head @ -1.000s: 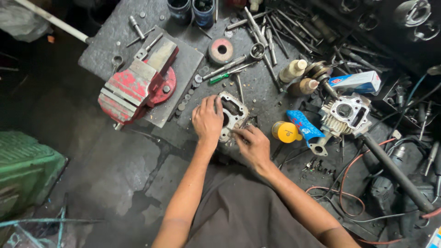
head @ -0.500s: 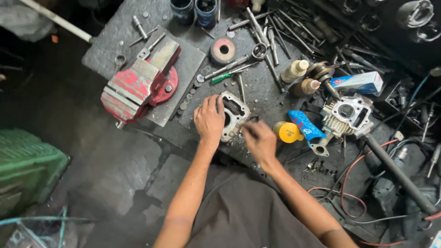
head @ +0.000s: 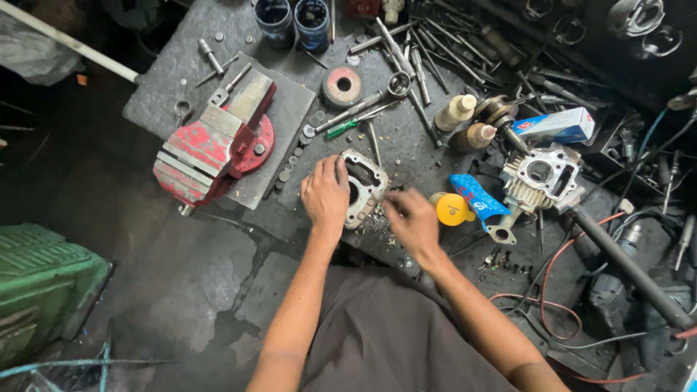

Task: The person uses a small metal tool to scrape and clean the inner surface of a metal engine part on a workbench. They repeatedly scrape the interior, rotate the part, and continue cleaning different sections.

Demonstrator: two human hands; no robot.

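My right hand (head: 412, 221) is sitting a touch farther from the metal engine part (head: 363, 185) than it was a moment ago, when its fingertips were pressing right against the part's edge; my left hand (head: 327, 194) is staying where it was. I am resting that left hand flat over the left side of the engine part, fingers spread and lying on top of it rather than curling round it. My right hand is hovering just beside the part's lower right corner with the fingers bunched together; whether it is pinching anything small I cannot tell, because the fingertips are blurring. The part is lying on the dark desk (head: 167, 94), close to the near edge, directly in front of me. Just right of my right hand a yellow cap (head: 451, 209) and a blue handle (head: 475, 197) are lying side by side, and beyond them a finned cylinder head (head: 539, 178) is sitting. To the left, a red vise (head: 210, 149) is standing on a grey plate. Farther back, a grinding wheel (head: 343, 86), wrenches and two dark cups (head: 294, 20) are lying along the far side.
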